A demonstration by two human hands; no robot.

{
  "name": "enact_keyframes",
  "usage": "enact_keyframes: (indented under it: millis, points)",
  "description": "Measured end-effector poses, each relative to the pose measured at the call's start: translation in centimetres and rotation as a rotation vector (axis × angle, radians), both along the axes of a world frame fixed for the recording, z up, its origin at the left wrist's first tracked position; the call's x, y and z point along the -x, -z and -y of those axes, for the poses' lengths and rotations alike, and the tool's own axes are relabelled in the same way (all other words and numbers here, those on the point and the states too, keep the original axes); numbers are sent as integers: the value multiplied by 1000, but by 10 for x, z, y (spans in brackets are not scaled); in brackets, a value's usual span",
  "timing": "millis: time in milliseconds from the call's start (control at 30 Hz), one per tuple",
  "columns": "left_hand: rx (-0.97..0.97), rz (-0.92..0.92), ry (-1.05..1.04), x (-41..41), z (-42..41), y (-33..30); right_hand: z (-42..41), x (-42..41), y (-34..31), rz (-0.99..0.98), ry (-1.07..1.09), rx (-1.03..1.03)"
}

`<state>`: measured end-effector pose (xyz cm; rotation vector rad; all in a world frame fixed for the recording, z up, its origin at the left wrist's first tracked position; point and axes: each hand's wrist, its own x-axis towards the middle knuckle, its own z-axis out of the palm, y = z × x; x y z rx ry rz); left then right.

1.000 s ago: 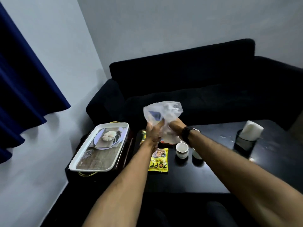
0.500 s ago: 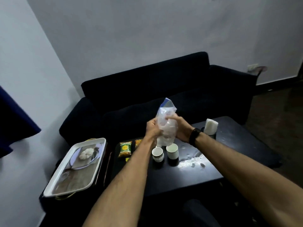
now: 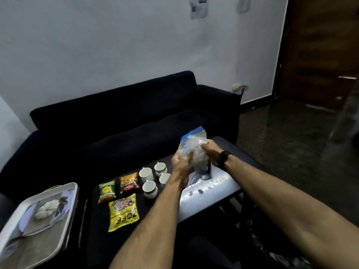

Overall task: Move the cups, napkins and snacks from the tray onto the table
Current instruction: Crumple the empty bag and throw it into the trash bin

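Both hands grip a clear plastic bag with a blue top [image 3: 193, 147], held above the dark table [image 3: 206, 195]. My left hand [image 3: 181, 164] clutches its lower left side and my right hand [image 3: 210, 152] its right side. A dark holder [image 3: 206, 172] stands right under the bag, mostly hidden. Several white cups [image 3: 153, 177] stand together left of my hands. Three snack packets lie further left: a green one [image 3: 106, 192], a dark red one [image 3: 129, 183] and a yellow one [image 3: 123, 213]. The white tray [image 3: 38, 216] with a printed picture sits at the far left.
A dark sofa [image 3: 126, 121] runs behind the table. The tray rests on a low dark stand left of the table. Bare floor and a wooden door [image 3: 318, 51] are on the right. Light glare covers the table's right half.
The view has swung right, so the tray, packets and cups shifted left. My hands carried the bag rightwards over the holder, and the bag is now more crumpled between them.
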<state>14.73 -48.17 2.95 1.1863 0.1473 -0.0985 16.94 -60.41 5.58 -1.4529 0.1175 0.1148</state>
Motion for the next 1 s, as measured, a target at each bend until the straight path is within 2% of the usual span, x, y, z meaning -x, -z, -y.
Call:
enact_keyframes:
  millis: [133, 200, 300, 400, 533, 633, 733, 833, 1000]
  points:
    - [-54, 84, 73, 4, 34, 4, 42, 25, 21, -208, -142, -3]
    - [-164, 117, 168, 3, 55, 7, 68, 37, 35, -217, -182, -124]
    - [-447, 243, 341, 5, 89, 23, 107, 52, 54, -202, -39, -207]
    - [-851, 323, 484, 5, 122, 57, 157, 62, 82, -213, 157, -66]
    - [-1050, 330, 703, 8, 148, 110, 232, 81, 135, -342, 397, 379]
    - [-1161, 352, 830, 12, 159, 149, 268, 100, 182, -544, 427, 539]
    - [-1231, 325, 945, 10, 169, 182, 281, 110, 225, -720, 361, 676]
    - [-1243, 298, 1012, 7, 175, 208, 279, 114, 267, -867, 346, 716]
    - [-1223, 272, 1091, 7, 179, 252, 277, 111, 329, -905, 433, 857]
